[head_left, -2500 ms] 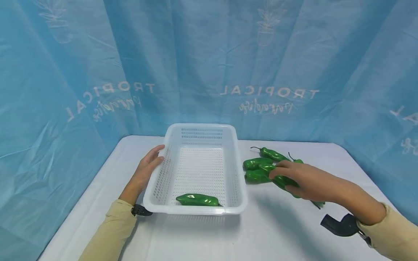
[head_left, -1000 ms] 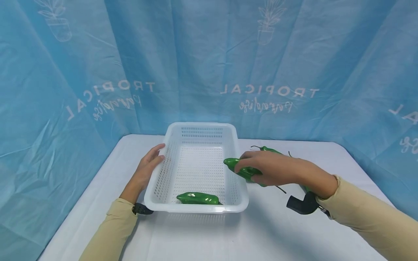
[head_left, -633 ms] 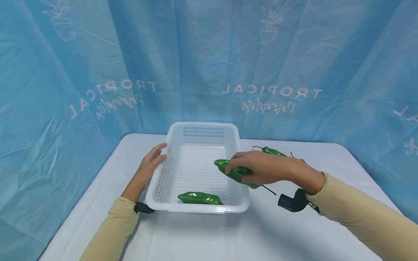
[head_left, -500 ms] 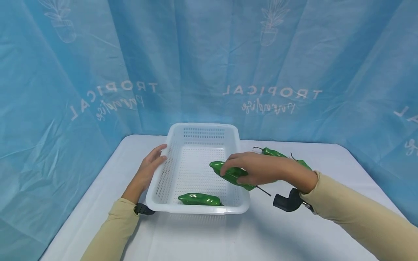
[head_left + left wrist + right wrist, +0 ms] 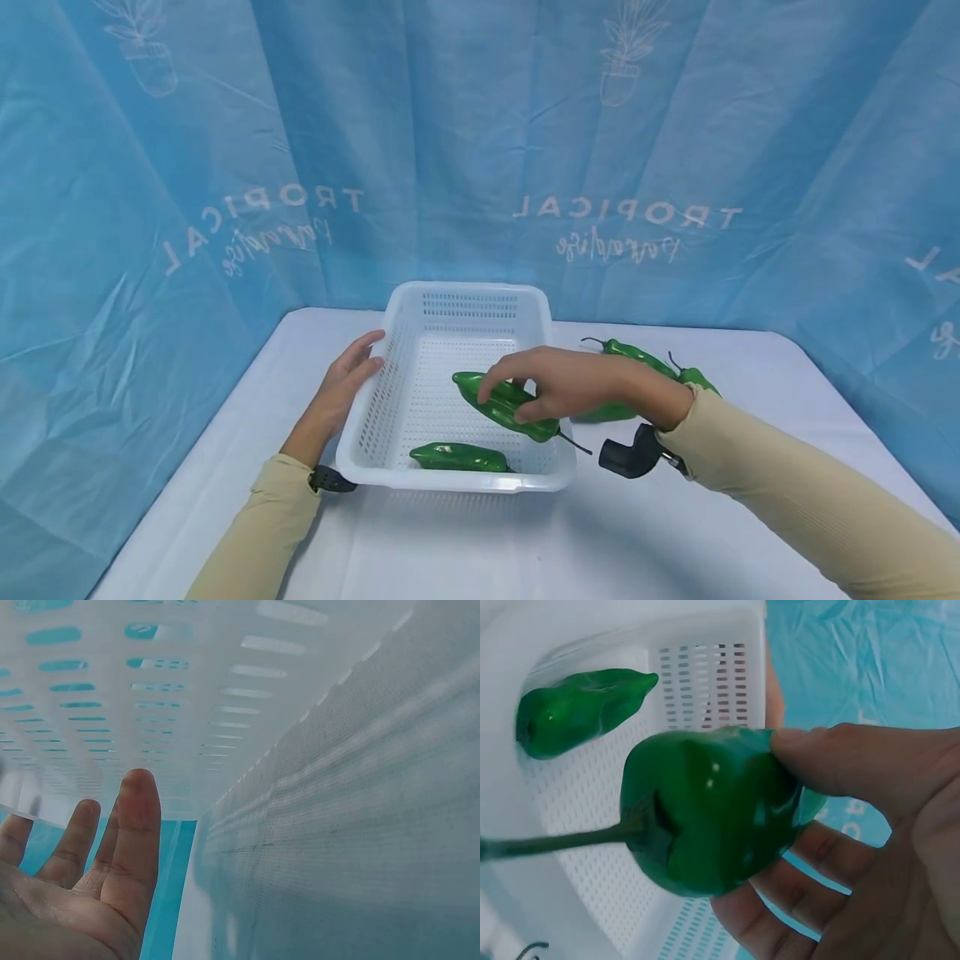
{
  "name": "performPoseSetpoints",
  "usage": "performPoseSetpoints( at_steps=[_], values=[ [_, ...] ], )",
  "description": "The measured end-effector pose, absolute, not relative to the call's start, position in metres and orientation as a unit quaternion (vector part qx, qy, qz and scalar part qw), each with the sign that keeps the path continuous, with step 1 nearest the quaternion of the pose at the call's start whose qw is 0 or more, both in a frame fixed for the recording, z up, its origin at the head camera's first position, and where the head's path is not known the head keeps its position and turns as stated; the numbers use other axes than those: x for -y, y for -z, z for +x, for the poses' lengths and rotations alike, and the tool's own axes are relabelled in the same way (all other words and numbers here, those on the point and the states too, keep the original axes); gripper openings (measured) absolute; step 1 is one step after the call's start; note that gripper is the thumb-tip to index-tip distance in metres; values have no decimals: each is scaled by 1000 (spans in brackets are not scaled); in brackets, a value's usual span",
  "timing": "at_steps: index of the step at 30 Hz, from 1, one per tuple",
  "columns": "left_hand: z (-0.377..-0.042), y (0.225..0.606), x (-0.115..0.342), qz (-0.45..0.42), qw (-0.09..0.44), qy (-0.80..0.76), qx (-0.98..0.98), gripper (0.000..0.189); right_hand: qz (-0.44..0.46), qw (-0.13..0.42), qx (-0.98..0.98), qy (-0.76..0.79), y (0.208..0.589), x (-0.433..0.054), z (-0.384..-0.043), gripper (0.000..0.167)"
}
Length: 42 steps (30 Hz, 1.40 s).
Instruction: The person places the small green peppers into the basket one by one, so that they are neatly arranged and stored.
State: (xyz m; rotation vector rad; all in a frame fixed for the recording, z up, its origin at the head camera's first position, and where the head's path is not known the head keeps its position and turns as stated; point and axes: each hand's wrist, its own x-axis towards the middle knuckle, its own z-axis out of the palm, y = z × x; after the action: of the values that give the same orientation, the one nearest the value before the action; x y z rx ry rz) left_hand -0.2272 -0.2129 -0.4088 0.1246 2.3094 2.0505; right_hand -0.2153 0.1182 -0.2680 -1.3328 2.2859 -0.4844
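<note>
We've got the right hand [image 5: 558, 383] pinching a shiny green pepper [image 5: 504, 407] between thumb and fingers, up over the right half of the white plastic basket [image 5: 450, 479]. Its blunt tip points toward the back left, and the long thin stem pokes out past the basket's right rim. In the right wrist view we're looking pretty much straight at the stem end, thumb on one side and fingers curled under the other.

Our left hand [image 5: 341, 392] is on the basket's left side, fingers spread and fairly straight against the outside, not wrapped round anything. The left wrist view is mostly slotted wall and white cloth next to those fingers.

Inside the basket we can see one more pepper [image 5: 459, 457], lying on its side along the near wall, stem end to the right. Off to the right, on the white-covered counter [image 5: 450, 550], there's a pepper with a thin stem [image 5: 637, 354] toward the back, another next to the sleeve [image 5: 697, 379], and a partly hidden one [image 5: 609, 413] under the right wrist. Behind it all we've got a blue curtain [image 5: 450, 125] with backwards lettering.
</note>
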Motion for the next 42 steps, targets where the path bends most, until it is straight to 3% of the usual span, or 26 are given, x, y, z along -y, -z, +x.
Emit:
performPoseSetpoints(
  at_steps=[17,35,42],
  values=[
    [-226,403,211,31,23,-659,-751,56,-498,247,-807,199,264,-103,-224,40],
    [-225,406,211,23,29,-665,-746,58,-471,252,-820,204,289,-82,-247,51],
    [-225,408,211,20,28,-671,-741,56,-428,278,-828,233,305,-69,-260,57]
  ],
)
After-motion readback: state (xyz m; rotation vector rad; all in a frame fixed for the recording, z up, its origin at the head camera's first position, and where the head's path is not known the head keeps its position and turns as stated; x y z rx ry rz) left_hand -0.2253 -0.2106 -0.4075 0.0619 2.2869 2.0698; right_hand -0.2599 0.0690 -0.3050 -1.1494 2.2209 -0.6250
